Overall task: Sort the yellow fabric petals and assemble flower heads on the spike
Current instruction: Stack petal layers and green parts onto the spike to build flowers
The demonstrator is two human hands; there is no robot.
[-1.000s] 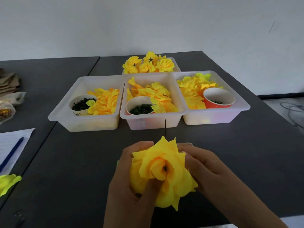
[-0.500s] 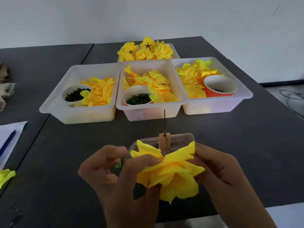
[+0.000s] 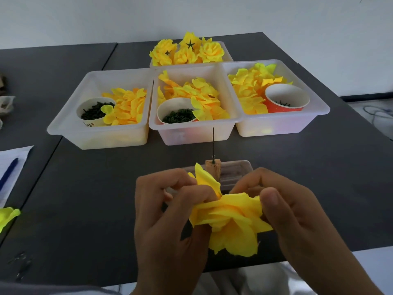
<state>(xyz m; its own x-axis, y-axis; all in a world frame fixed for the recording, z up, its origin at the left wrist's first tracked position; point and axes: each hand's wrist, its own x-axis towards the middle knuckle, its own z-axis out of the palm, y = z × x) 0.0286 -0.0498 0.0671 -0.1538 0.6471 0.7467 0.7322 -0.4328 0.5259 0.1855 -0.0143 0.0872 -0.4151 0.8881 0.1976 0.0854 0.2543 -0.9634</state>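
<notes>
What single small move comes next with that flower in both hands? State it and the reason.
Probably carry the flower head to the back bin of finished flowers. Both the left hand and the right hand grip it in front of the bare spike, clear of it, so it seems assembled. If a green base piece is missing, which I cannot tell, fit that first.

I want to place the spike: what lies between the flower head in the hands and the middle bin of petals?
In the head view, the spike on its wooden block stands between the flower head and the middle bin.
</notes>
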